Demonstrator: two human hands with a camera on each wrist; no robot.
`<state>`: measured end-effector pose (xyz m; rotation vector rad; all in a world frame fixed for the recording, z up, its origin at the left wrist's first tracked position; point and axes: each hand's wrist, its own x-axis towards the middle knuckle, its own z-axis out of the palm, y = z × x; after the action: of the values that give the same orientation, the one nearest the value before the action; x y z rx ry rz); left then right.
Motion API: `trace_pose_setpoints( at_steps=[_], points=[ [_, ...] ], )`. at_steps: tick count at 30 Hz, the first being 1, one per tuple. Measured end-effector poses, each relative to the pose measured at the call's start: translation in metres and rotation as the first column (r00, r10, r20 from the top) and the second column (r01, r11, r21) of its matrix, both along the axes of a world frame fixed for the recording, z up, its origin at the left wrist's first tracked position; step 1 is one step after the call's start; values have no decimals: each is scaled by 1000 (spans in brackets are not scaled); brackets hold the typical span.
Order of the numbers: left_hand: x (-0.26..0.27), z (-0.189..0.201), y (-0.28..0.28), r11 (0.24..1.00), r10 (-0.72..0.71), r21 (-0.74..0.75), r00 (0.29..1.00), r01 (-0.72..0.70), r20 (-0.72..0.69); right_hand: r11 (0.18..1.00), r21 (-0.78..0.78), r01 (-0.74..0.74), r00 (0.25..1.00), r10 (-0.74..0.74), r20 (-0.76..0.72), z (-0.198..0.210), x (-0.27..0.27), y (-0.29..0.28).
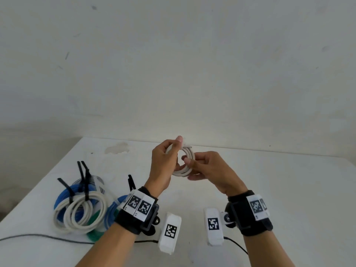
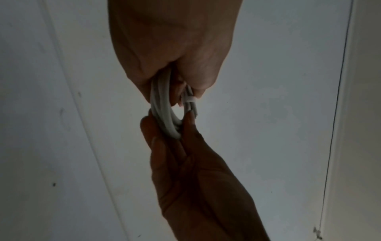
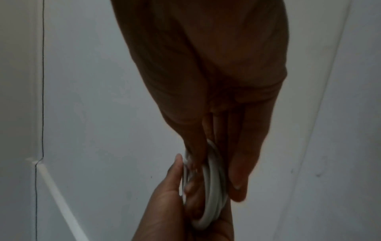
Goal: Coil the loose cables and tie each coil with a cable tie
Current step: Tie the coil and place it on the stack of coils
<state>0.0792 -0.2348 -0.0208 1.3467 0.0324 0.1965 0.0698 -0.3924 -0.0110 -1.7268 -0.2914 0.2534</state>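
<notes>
White cable coil (image 1: pixel 184 160) is up in the air between both my hands, above the far middle of the table (image 1: pixel 269 180), not resting on anything. Ring stands roughly upright, face toward me, so the hole's axis runs front to back.

Left hand (image 1: pixel 165 160) wraps the coil's left side, thumb up at the top pinning the plug end (image 1: pixel 185 144) against the loops. Right hand (image 1: pixel 209 171) pinches the right-lower rim, a fingertip (image 1: pixel 187 160) poking into the hole. Both hands clamped on the coil, neither free.

No tie on this coil that I can see. Spare black ties (image 1: pixel 83 171) are sticking up from the pile of done coils (image 1: pixel 81 211), near left, well apart from this one. Left hand is on that side, but it's the one holding the loose end down. My read: shift the whole grip to one hand first, or the loops spring open.
</notes>
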Motion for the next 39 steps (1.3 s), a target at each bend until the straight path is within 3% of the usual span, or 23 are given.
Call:
trace_pose_setpoints(
  at_steps=[2, 4, 6, 8, 11, 13, 15, 16, 18, 20, 24, 28, 31, 33, 37, 39],
  points=[
    [-6, 1, 10, 992, 11, 127, 1000, -14, 23, 998, 9, 56, 998, -57, 29, 2, -5, 7],
    [-15, 0, 20, 921, 43, 386, 998, -58, 47, 985, -34, 169, 979, -164, 119, 7, -11, 17],
    [-27, 3, 28, 854, 17, 518, 998, -47, 63, 959, -116, 259, 937, -220, 272, 13, -21, 26],
    [-42, 10, 34, 893, -99, 440, 995, 92, -8, 947, -230, 226, 918, -128, 376, 20, -33, 35],
    [-66, 18, 49, 944, -247, 204, 965, 260, -86, 925, -379, 30, 929, 115, 353, 30, -52, 48],
    [-80, 21, 63, 948, -314, 27, 944, 318, -104, 959, -275, 74, 932, 31, 362, 34, -57, 50],
    [-95, 24, 77, 937, -348, -75, 932, 342, -104, 950, -176, 260, 896, -168, 412, 35, -59, 50],
    [-102, 26, 83, 934, -355, -83, 929, 348, -106, 940, -194, 281, 900, -189, 392, 33, -61, 52],
    [-115, 26, 93, 942, -335, -55, 932, 331, -140, 971, -207, 124, 969, -74, 235, 29, -66, 62],
    [-123, 21, 104, 964, -257, 17, 946, 265, -198, 984, -177, 7, 989, 20, 145, 22, -69, 74],
    [-130, -2, 127, 958, -128, 209, 944, 197, -304, 975, -222, 0, 997, 16, 71, 2, -67, 91],
    [-141, -25, 137, 955, -133, 214, 940, 207, -313, 971, -238, 24, 1000, -26, -7, -18, -72, 89],
    [-139, -38, 127, 906, -144, 353, 954, 234, -262, 960, -271, 74, 997, -79, -11, -29, -68, 75],
    [-133, -43, 120, 869, -58, 469, 974, 159, -221, 950, -300, 93, 995, -96, 6, -36, -68, 70],
    [-127, -46, 121, 676, 73, 736, 992, 25, -101, 940, -318, 122, 992, -114, 44, -47, -72, 73],
    [-128, -43, 118, 634, 67, 773, 995, 15, -74, 935, -318, 154, 988, -138, 71, -46, -70, 73]
  ],
)
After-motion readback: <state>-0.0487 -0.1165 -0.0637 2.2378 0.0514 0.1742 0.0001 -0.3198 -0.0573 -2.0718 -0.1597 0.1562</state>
